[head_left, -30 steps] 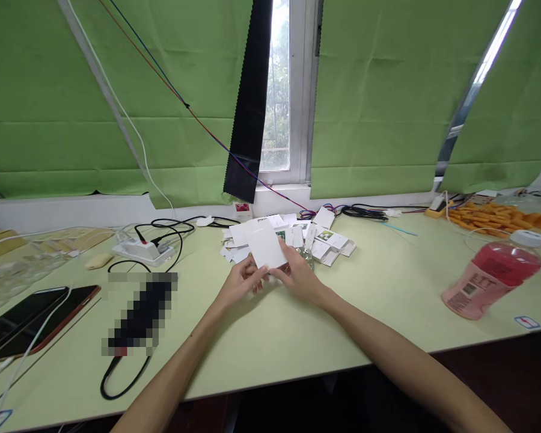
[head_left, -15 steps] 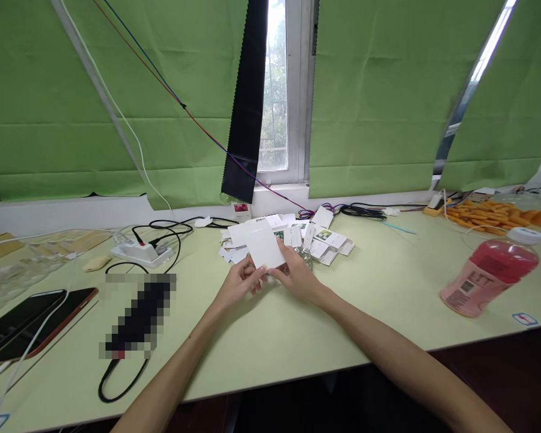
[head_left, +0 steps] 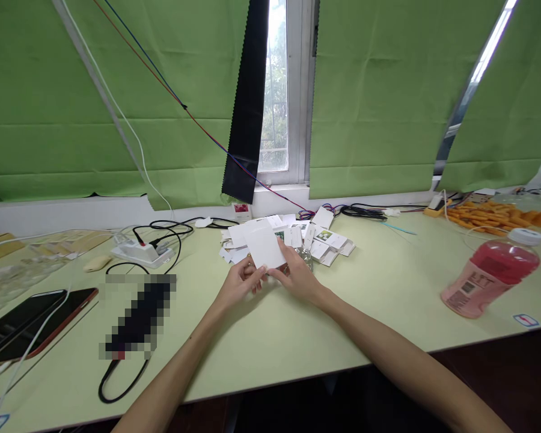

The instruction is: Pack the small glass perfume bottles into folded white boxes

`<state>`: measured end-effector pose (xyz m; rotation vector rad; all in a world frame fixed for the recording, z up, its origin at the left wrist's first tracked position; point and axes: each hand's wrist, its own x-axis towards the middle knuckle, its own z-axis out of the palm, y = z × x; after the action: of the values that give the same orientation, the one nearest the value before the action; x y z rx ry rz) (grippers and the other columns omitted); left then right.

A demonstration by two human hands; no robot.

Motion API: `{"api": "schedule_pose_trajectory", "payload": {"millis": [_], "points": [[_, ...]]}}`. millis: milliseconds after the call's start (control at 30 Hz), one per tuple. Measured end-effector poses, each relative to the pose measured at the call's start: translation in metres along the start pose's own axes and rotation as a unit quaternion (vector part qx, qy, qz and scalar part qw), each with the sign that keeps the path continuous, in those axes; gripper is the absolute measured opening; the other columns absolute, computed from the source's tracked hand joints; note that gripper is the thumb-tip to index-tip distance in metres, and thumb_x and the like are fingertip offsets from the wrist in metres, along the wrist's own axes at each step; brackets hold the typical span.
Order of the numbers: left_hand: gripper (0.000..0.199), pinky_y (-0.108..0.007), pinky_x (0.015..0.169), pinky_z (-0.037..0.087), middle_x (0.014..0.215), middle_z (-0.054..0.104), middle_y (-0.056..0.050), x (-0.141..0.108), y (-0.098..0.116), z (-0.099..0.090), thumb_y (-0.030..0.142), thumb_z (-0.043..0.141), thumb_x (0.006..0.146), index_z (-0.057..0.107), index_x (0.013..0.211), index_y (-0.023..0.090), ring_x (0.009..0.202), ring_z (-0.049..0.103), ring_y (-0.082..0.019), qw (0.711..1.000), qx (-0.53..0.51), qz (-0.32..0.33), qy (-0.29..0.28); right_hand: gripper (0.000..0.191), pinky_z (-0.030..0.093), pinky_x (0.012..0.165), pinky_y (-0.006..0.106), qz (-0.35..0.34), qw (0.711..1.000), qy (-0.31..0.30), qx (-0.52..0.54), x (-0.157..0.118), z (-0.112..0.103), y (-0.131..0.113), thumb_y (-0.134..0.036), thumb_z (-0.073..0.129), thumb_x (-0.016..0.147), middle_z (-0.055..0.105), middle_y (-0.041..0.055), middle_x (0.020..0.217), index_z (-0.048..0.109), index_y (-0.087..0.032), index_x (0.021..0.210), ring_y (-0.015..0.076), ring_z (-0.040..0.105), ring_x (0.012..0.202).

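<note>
A blank white card-like piece (head_left: pixel 265 245), perhaps a flattened small box, is held up between both my hands at the near edge of a paper pile. My left hand (head_left: pixel 240 282) grips its lower left corner, thumb in front and fingers curled behind. With thumb at the bottom edge and fingers along the right side, my right hand (head_left: pixel 299 278) closes on the same piece. Behind it lie several white small boxes (head_left: pixel 329 236), some printed with little green pictures. Something shiny and clear or silvery (head_left: pixel 307 257) sits just beyond my right hand, partly hidden.
To the right stands a pink drink bottle (head_left: pixel 489 276), with orange pieces (head_left: pixel 482 215) behind it. On the left are a power strip (head_left: pixel 140 252), dark phones (head_left: pixel 40 322) and a blurred-out black device (head_left: pixel 139 313) with a cable. Black cables (head_left: pixel 363 210) run along the wall.
Almost nothing differs. Both hands keep their hold on the white piece, and the view has shifted very slightly.
</note>
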<state>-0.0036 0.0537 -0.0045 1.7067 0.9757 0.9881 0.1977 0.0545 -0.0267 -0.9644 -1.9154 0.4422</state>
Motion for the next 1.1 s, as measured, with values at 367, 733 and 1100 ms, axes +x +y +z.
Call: {"api": "schedule_pose_trajectory", "payload": {"millis": [367, 733, 1100], "points": [[0.036, -0.026, 0.054, 0.049, 0.074, 0.066, -0.003, 0.0005, -0.0007, 0.0013, 0.051, 0.065, 0.089, 0.061, 0.103, 0.018, 0.055, 0.055, -0.012, 1.0, 0.002, 0.014, 0.016, 0.081, 0.059, 0.083, 0.044, 0.004, 1.0, 0.008, 0.013, -0.0005, 0.0003, -0.0016, -0.04, 0.058, 0.097, 0.053, 0.0156, 0.129, 0.012, -0.027, 0.162, 0.0249, 0.062, 0.097], [0.037, -0.027, 0.052, 0.047, 0.066, 0.063, 0.0, -0.0001, 0.0056, 0.0046, 0.052, 0.069, 0.084, 0.061, 0.097, 0.018, 0.051, 0.054, -0.013, 0.998, 0.017, 0.017, 0.051, 0.082, 0.056, 0.09, 0.048, 0.005, 1.0, 0.015, 0.007, -0.0014, 0.0003, -0.0025, -0.039, 0.058, 0.096, 0.052, 0.0171, 0.133, 0.011, -0.026, 0.162, 0.0274, 0.059, 0.105], [0.037, -0.027, 0.054, 0.045, 0.063, 0.06, 0.002, 0.0004, 0.0031, 0.0057, 0.052, 0.068, 0.085, 0.061, 0.097, 0.018, 0.05, 0.053, -0.013, 0.997, 0.039, 0.028, 0.069, 0.079, 0.054, 0.095, 0.047, -0.004, 1.0, 0.018, 0.004, -0.0009, -0.0011, -0.0051, -0.037, 0.055, 0.098, 0.052, 0.0165, 0.136, 0.012, -0.025, 0.162, 0.028, 0.056, 0.112]]}}
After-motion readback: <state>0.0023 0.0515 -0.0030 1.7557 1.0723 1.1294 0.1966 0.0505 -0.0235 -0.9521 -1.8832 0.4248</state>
